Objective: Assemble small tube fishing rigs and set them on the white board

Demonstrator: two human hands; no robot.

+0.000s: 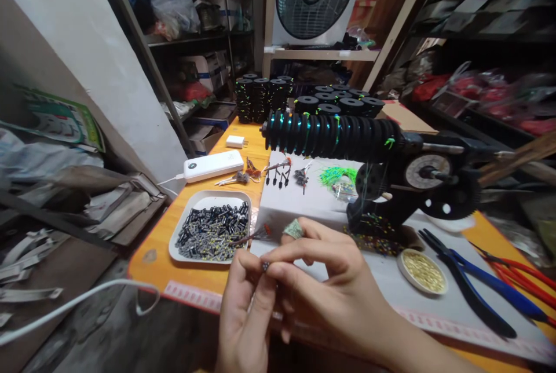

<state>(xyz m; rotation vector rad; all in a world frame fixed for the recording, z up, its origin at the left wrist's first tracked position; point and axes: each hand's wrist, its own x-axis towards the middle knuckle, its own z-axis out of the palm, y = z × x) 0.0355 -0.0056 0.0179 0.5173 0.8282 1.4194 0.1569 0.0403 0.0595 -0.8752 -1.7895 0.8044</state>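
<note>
Fingertips of the left hand [247,309] and right hand [343,280] are meeting, both grips pinching a tiny dark piece [265,266]. The right wrist is bending inward.

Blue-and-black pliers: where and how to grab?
I'd take the pliers around both handles, just behind the pivot, right hand coming from the near right and above: the tool lies flat, jaws pointing away left, handles splayed toward the near right.

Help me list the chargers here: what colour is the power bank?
The power bank is white, with a dark round spot; see the head view.
</note>
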